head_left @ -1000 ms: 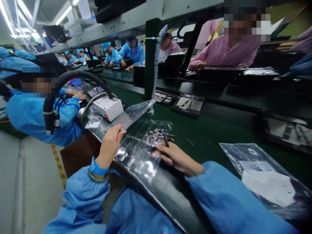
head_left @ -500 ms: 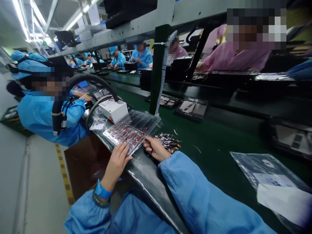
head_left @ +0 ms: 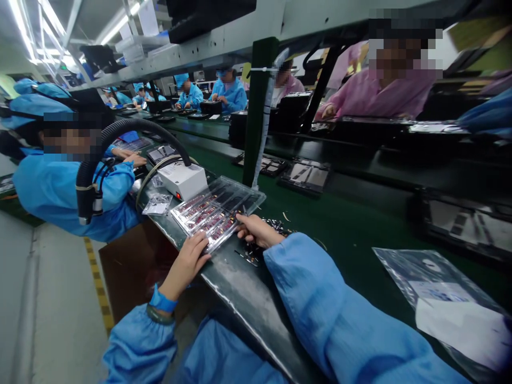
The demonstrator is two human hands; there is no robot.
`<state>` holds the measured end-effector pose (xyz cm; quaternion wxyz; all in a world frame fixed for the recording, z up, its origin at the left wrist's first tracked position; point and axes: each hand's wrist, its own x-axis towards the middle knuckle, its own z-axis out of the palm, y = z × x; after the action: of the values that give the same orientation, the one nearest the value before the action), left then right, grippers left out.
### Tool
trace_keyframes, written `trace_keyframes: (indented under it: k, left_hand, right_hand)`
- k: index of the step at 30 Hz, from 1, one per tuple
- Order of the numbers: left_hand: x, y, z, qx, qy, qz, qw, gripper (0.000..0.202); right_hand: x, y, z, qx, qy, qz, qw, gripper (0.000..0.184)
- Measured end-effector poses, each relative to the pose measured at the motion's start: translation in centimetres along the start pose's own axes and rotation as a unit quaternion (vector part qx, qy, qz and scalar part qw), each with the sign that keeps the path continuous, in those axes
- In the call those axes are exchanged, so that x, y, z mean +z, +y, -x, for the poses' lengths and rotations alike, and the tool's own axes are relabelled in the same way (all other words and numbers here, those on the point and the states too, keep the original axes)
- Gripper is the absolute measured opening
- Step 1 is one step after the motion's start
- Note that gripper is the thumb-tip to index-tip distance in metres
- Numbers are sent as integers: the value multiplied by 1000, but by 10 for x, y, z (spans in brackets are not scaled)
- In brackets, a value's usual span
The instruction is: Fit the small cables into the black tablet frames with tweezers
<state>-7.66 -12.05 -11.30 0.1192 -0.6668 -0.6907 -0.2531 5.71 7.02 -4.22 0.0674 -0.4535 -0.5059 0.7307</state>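
Observation:
A clear plastic compartment tray [head_left: 218, 248] holds many small reddish parts in its nearer compartments. It lies at the bench edge. My left hand [head_left: 190, 261] rests on the tray's near edge, fingers stretched out flat and thumb apart. At the tray's right side, my right hand [head_left: 258, 230] has its fingers curled, with the thumb and index fingertip at the tray's rim. Whether a small part is pinched there is too small to tell. Below and behind that hand lies a pile of small dark and metallic parts [head_left: 250, 255], partly hidden by it.
Beyond the tray stands a white box [head_left: 183, 181] with a black hose [head_left: 148, 124]. A small plastic bag [head_left: 158, 205] lies beside it. Flat device panels [head_left: 306, 175] rest on the green bench. A clear bag with white paper [head_left: 456, 314] lies right. Co-workers sit left and opposite.
The tray has shifted slightly to the right and sits flatter. My right hand has moved a little along its side, uncovering more of the small parts beneath. My left hand stays at the near edge.

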Motion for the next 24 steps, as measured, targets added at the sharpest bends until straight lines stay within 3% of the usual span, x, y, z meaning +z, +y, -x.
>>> trace_keyframes:
  k: [8,11,15,18,21,24]
  left_hand:
    - [-2,12,-1,-66,-38,4,997,35]
    - [-3,17,-1,-92,-51,11,994,34]
    - [-4,22,-4,-114,-56,33,991,34]
    - [-1,25,-6,-132,-44,51,989,33]
    - [1,27,-9,-159,-18,66,985,27]
    - [-1,29,-15,-175,13,83,981,21]
  right_hand:
    - [-9,-6,13,-43,23,171,984,34]
    - [-10,-1,17,-100,61,272,955,34]
    - [-6,13,14,-190,126,384,895,34]
    - [-1,22,10,-221,154,432,860,34]
    - [-2,25,6,-239,167,447,846,33]
    - [-9,21,3,-257,183,425,848,32]
